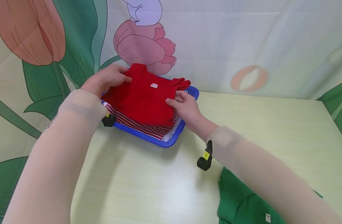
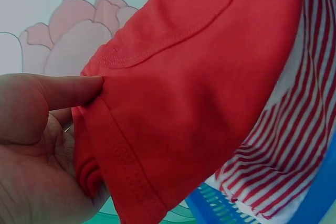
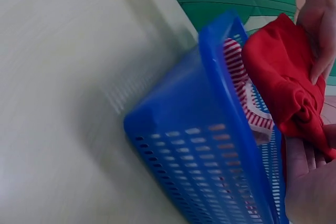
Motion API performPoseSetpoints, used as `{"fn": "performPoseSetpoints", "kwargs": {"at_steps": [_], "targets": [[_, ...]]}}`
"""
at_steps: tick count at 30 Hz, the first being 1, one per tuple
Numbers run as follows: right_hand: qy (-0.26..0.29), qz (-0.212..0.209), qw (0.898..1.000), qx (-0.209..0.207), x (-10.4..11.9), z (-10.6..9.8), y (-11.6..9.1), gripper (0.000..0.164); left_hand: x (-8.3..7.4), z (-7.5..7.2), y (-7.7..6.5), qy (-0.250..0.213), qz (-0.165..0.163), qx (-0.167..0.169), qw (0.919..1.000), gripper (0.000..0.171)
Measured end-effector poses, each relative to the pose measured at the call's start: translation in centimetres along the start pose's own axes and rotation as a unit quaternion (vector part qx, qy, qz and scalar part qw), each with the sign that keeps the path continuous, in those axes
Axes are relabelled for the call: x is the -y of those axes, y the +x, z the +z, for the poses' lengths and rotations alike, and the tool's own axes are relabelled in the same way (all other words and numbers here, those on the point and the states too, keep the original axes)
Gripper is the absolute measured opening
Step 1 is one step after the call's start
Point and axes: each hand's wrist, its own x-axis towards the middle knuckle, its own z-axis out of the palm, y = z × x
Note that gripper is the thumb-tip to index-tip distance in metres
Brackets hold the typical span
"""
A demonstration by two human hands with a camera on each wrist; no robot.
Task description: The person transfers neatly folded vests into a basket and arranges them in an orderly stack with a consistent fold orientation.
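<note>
A folded red shirt [image 1: 148,102] with a small white label hangs over a blue plastic basket [image 1: 144,136]. My left hand [image 1: 110,77] holds its left side; in the left wrist view the thumb [image 2: 79,88] lies over the cloth's hemmed edge, with the fingers behind. On the right side my right hand [image 1: 187,107] grips the shirt, and in the right wrist view its fingers [image 3: 296,158] reach under the bunched red cloth [image 3: 286,77]. Below the shirt, inside the basket, a red-and-white striped garment [image 1: 142,127] shows.
A green garment [image 1: 235,199] with a white label lies at the table's near right, partly behind my right forearm. The pale table [image 1: 257,124] meets a flower-printed curtain [image 1: 215,46] at the back, close behind the basket. Black wrist cameras [image 1: 205,160] hang from both wrists.
</note>
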Motion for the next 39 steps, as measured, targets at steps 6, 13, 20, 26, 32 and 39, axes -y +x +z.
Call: {"fn": "performPoseSetpoints", "kwargs": {"at_steps": [6,13,20,26,32,39], "targets": [[-0.015,0.001,1.0,0.018,-0.6,1.7,0.1,0.053,1.5,0.2,0.5,-0.001,-0.015,-0.006,0.9999,0.037],[-0.03,0.032,0.997,0.057,-0.6,2.5,0.3,0.055,3.0,0.3,1.4,0.008,-0.008,-0.017,0.9998,0.05],[0.002,0.086,0.99,0.108,-0.1,3.7,0.9,0.056,4.2,1.0,2.4,0.01,0.001,-0.017,0.9998,0.053],[-0.003,0.088,0.992,0.095,-0.5,4.1,0.9,0.065,4.3,1.8,2.9,0.013,-0.003,-0.008,0.9999,0.054],[-0.003,0.077,0.992,0.102,-0.6,3.8,0.6,0.071,4.5,2.1,3.1,0.005,-0.014,-0.004,0.9999,0.054],[-0.082,0.063,0.983,0.152,-0.9,4.0,1.0,0.062,5.3,2.2,4.0,0.039,-0.014,0.0,0.9991,0.053]]}}
